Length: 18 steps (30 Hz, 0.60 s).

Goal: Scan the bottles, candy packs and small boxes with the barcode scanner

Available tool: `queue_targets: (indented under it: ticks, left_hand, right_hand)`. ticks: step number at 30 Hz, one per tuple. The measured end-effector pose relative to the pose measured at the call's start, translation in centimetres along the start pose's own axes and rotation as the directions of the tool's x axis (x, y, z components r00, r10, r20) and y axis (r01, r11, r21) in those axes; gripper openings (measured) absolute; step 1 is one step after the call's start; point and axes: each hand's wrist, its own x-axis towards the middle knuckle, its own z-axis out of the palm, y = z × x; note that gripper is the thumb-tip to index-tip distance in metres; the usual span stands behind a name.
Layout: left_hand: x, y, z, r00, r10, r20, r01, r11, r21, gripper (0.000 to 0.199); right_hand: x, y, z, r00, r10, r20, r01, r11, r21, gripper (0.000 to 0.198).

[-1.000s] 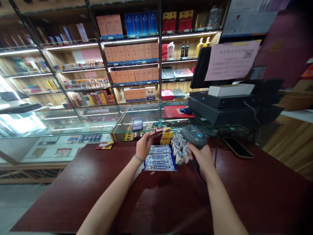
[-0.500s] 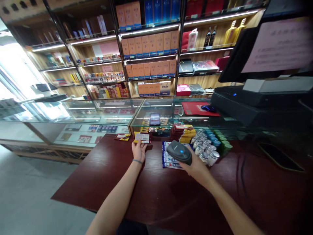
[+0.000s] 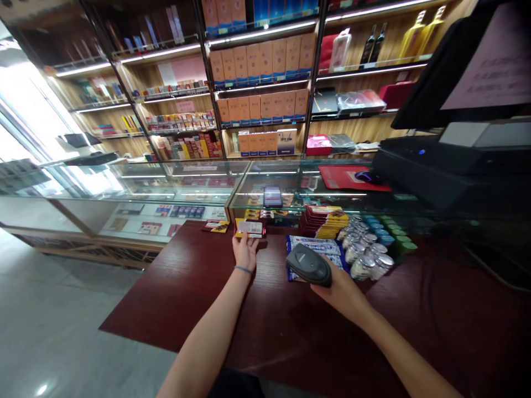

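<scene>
My left hand (image 3: 244,252) holds a red and yellow snack packet (image 3: 250,228) by its near edge, its white barcode label turned up. Just left of it, a similar packet (image 3: 215,225) lies flat on the dark red wooden counter (image 3: 199,271). My right hand (image 3: 341,290) is closed around a dark grey barcode scanner (image 3: 309,264), its head pointing left toward the held packet. Beneath the scanner lie blue and white wrapped packets (image 3: 338,247), partly hidden by it. Behind them is a stack of red and yellow packets (image 3: 323,221).
Silver-lidded jars (image 3: 369,260) and green-topped containers (image 3: 400,235) stand right of the packets. A glass display case (image 3: 199,188) borders the counter's far side. A black cash-register machine (image 3: 448,166) is at right, near a mouse (image 3: 367,177) on a red mat (image 3: 338,177).
The camera view has shifted, so everything sits slightly further right. The scanner's blue light, lit before, is now off. Both hands keep hold of the same things.
</scene>
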Motion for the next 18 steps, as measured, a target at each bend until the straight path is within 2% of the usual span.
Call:
queue_targets:
  ticks: [5, 8, 11, 14, 16, 18]
  left_hand:
    - [-0.1, 0.0, -0.1, 1.0, -0.005, -0.006, 0.005, 1.0, 0.015, 0.024]
    - [0.1, 0.4, 0.3, 0.999, 0.01, -0.051, -0.007, 0.998, 0.062, 0.024]
    - [1.2, 1.9, 0.7, 0.975, 0.184, -0.129, -0.155, 0.967, 0.204, 0.026]
    - [2.8, 5.0, 0.6, 0.878, 0.468, -0.1, -0.402, 0.835, 0.376, 0.024]
    - [3.7, 7.4, -0.1, 0.808, 0.589, 0.015, -0.519, 0.701, 0.489, 0.017]
    - [4.2, 9.7, -1.2, 0.751, 0.637, 0.172, -0.587, 0.526, 0.616, 0.012]
  right_hand:
    - [0.1, 0.7, 0.3, 1.0, 0.018, -0.009, -0.018, 1.0, 0.004, 0.055]
    - [0.1, 0.6, 0.4, 0.999, 0.011, -0.04, -0.011, 1.0, 0.01, 0.054]
    - [0.2, 0.5, 0.3, 0.997, -0.001, -0.081, 0.003, 1.0, 0.026, 0.054]
    - [0.2, 0.4, 0.0, 0.994, 0.008, -0.11, -0.003, 0.999, 0.048, 0.049]
    - [0.2, 0.2, -0.2, 0.992, 0.016, -0.127, -0.009, 0.998, 0.059, 0.047]
    - [0.2, -0.1, -0.3, 0.991, 0.016, -0.133, -0.008, 0.998, 0.063, 0.047]
